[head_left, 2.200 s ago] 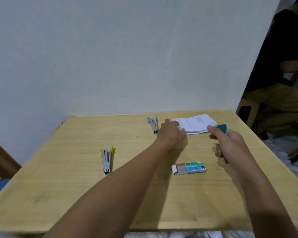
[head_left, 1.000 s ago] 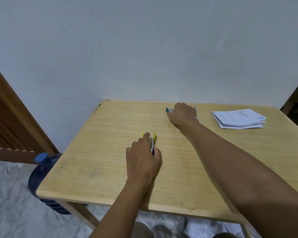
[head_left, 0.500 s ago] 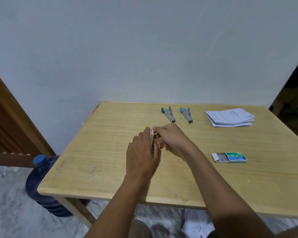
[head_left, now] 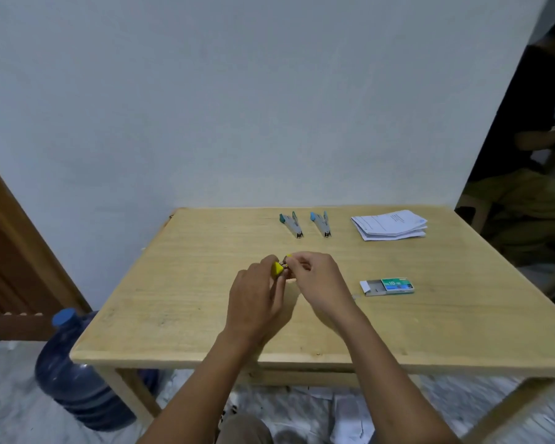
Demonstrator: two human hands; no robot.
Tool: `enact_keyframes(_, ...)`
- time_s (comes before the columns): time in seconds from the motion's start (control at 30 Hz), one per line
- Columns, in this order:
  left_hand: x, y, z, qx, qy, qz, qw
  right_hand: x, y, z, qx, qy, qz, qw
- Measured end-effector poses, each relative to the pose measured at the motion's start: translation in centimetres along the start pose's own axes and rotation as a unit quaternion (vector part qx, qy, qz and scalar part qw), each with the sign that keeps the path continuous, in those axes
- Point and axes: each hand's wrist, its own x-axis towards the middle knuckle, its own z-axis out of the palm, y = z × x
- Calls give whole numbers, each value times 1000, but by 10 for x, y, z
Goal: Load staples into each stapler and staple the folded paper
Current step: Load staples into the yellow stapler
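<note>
Over the middle of the tabletop, both hands have come together around the yellow stapler. Half a second ago it was barely showing between them; now its yellow end stands up clear of the wood. The left hand is wrapped around its body and carries it, while the right hand pinches at its top end with thumb and fingertips. Whether the magazine is already open I cannot tell, since the fingers cover that part.

A second back the right hand was away at the far edge, on the green stapler. That one now lies untouched, just beside the blue stapler, both well apart from the hands. So the far pair looks set aside, and the yellow one is the stapler in hand.

The staple box sits to the right of the hands, its tray slid partly out. A small pale sliver lies on the wood near its left end; it may be a strip of staples, but it is too small to say. The folded paper is stacked at the far right, not yet touched. My guess is that loading comes next, with the right hand reaching for the box once the stapler is opened.
</note>
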Motion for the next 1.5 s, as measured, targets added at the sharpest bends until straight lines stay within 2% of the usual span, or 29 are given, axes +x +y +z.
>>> enact_keyframes(0.13, -14, 10, 1, -70, -7, -16, 997, -15, 6, 1, 26, 27, -9, 999)
enact_keyframes(0.27, -25, 22, -5, -119, 55, -23, 991, -23, 11, -11, 101, 131, 28, 986)
enact_keyframes(0.37, -31, 28, -17, -204, 63, -98, 972, -23, 15, -32, 195, 171, 85, 962)
enact_keyframes(0.47, -31, 33, -24, -286, 14, -203, 936, -27, 17, -42, 242, 175, 106, 948)
enact_keyframes(0.53, -27, 36, -31, -346, -43, -290, 891, -30, 16, -48, 283, 164, 117, 938)
enact_keyframes(0.63, -17, 38, -47, -434, -177, -378, 798, -34, 15, -59, 322, 118, 124, 931)
enact_keyframes(0.77, -10, 43, -64, -540, -361, -379, 659, -40, 8, -62, 290, 37, 123, 948)
enact_keyframes(0.83, -8, 48, -65, -593, -406, -386, 579, -43, 4, -57, 265, -1, 119, 957)
enact_keyframes(0.87, -8, 51, -63, -614, -413, -385, 551, -44, 2, -54, 255, -14, 114, 960)
enact_keyframes(0.9, -8, 56, -61, -626, -411, -386, 539, -44, 1, -52, 246, -18, 107, 963)
enact_keyframes(1.0, -13, 63, -46, -645, -361, -403, 539, -45, 2, -41, 222, 19, 71, 972)
enact_keyframes(1.1, -17, 65, -34, -690, -302, -425, 502, -54, 8, -30, 166, 107, 6, 980)
enact_keyframes(1.17, -17, 63, -27, -705, -277, -437, 484, -64, 14, -24, 119, 133, -42, 983)
enact_keyframes(1.37, -14, 63, -15, -690, -279, -439, 503, -65, 24, -20, -18, 131, -95, 987)
enact_keyframes(1.5, -9, 61, -11, -688, -282, -434, 509, -60, 21, -23, -47, 139, -96, 985)
